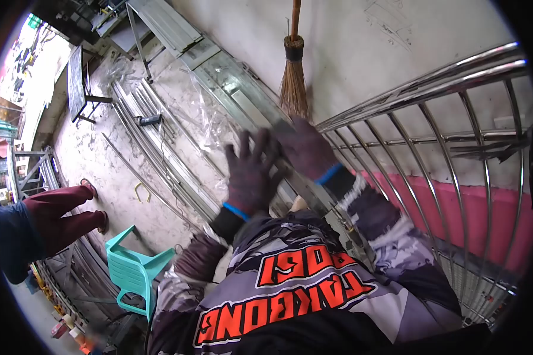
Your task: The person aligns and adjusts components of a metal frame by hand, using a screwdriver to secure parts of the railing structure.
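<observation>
Holding gloved left hand (250, 177) above long metal-framed panel (216, 74), with fingers spread apart; extending gloved right hand (307, 151) just beside left, cannot tell whether closed on anything. Having panel along wall (361, 65), near stick broom (293, 86), between metal strips (142, 139) on floor (89, 151) and chrome railing (388, 106).

Long metal bars (157, 158) are laid side by side along the pale floor (121, 198), with a bent yellow piece (137, 194) placed near them. A green chair (129, 275) and dark bench (77, 80) are also supported there.
</observation>
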Demonstrator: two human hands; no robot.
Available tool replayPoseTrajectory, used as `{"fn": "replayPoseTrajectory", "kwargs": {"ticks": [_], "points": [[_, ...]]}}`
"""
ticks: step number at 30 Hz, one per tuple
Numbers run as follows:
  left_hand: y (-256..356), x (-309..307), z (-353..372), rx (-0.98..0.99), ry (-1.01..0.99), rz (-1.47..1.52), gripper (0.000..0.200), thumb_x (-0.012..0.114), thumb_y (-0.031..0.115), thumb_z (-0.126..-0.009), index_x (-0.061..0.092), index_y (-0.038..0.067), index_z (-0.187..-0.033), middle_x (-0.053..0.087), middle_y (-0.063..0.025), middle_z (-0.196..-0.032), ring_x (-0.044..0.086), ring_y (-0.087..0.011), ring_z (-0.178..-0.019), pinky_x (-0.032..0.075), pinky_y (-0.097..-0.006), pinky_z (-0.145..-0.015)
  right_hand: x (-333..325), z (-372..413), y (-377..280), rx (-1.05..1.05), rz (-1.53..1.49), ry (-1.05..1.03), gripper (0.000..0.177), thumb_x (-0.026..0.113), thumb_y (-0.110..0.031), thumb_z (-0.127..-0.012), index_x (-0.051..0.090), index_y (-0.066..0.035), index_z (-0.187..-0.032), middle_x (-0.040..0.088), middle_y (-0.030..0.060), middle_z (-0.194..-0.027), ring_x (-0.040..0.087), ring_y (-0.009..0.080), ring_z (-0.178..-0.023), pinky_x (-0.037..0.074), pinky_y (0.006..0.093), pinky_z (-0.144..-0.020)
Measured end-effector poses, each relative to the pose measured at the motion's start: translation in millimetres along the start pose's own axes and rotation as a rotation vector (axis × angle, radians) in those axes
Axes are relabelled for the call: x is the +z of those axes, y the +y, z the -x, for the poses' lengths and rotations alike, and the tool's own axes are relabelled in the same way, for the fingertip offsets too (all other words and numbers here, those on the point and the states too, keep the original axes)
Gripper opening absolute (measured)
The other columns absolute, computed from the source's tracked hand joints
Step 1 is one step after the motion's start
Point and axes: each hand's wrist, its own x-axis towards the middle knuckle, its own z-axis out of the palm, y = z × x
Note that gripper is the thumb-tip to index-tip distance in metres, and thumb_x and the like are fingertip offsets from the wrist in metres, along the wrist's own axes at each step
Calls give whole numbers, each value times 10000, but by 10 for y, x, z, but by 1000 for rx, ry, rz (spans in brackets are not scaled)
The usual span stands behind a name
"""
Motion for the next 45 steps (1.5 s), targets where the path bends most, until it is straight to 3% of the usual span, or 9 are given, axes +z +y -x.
{"fn": "replayPoseTrajectory", "kwargs": {"ticks": [5, 12, 17, 19, 25, 35, 40, 42, 45], "points": [[525, 55, 351, -18, -62, 182, 724, 741, 537, -917, 608, 155, -1518, 414, -151, -1695, 372, -508, -1523, 233, -813, -1159, -379, 597, -270, 200, -42, -136, 484, 749, -147, -929, 742, -247, -1402, 599, 249, -1246, 663, 457, -1104, 579, 503, -955], [-699, -80, -578, -199, 106, -148, 590, 680, 445, -979, 627, 160, -1493, 500, -173, -1638, 395, -568, -1502, 322, -776, -1106, 120, -1212, -92, 104, -17, -194, 322, 644, -276, -1015, 754, -230, -1314, 676, 202, -1126, 679, 423, -1061, 566, 521, -930], [-582, -72, -449, -233, 46, -13, 612, 680, 485, -981, 623, 176, -1506, 440, -209, -1674, 301, -596, -1549, 284, -781, -1153, 210, -956, 0, 5, 43, -99, 370, 656, -295, -1005, 727, -290, -1369, 677, 226, -1198, 685, 422, -1115, 587, 515, -947], [-371, 113, -254, -255, 61, 7, 632, 694, 512, -972, 619, 202, -1517, 375, -231, -1711, 273, -592, -1568, 277, -771, -1160, 110, -707, -88, 162, -54, -190, 362, 648, -322, -1012, 738, -296, -1362, 666, 239, -1234, 680, 423, -1137, 577, 514, -980], [-794, 134, -555, -372, 213, 27, 531, 665, 464, -1010, 661, 245, -1494, 382, -266, -1709, 302, -618, -1544, 323, -710, -1144, 202, -1295, -71, 85, -41, -201, 350, 643, -316, -1032, 753, -275, -1361, 661, 216, -1167, 666, 420, -1136, 560, 505, -991], [-777, 177, -528, -387, 234, 110, 540, 714, 444, -979, 681, 238, -1477, 407, -300, -1677, 350, -648, -1496, 396, -666, -1112, 235, -1223, -72, 130, -39, -225, 391, 645, -271, -1030, 725, -292, -1411, 643, 234, -1250, 684, 411, -1139, 568, 493, -996], [-712, 192, -444, -340, 203, 55, 514, 726, 452, -972, 710, 228, -1435, 416, -297, -1671, 372, -647, -1480, 413, -656, -1098, 323, -1065, -12, 81, -7, -160, 378, 650, -320, -1028, 733, -285, -1395, 615, 253, -1407, 647, 446, -1266, 547, 510, -1070], [-623, 271, -415, -364, 263, 96, 523, 727, 451, -967, 705, 231, -1441, 428, -299, -1659, 361, -647, -1483, 420, -664, -1091, 350, -1009, -5, 102, -9, -160, 377, 655, -359, -1023, 739, -299, -1386, 538, 256, -1554, 613, 459, -1340, 532, 510, -1113], [-721, 54, -573, -451, 167, 170, 496, 701, 389, -1012, 689, 214, -1476, 373, -309, -1701, 250, -661, -1550, 374, -649, -1200, 428, -1266, 71, 20, -17, -95, 369, 651, -362, -1028, 743, -306, -1380, 546, 258, -1544, 616, 467, -1330, 517, 517, -1133]]}}
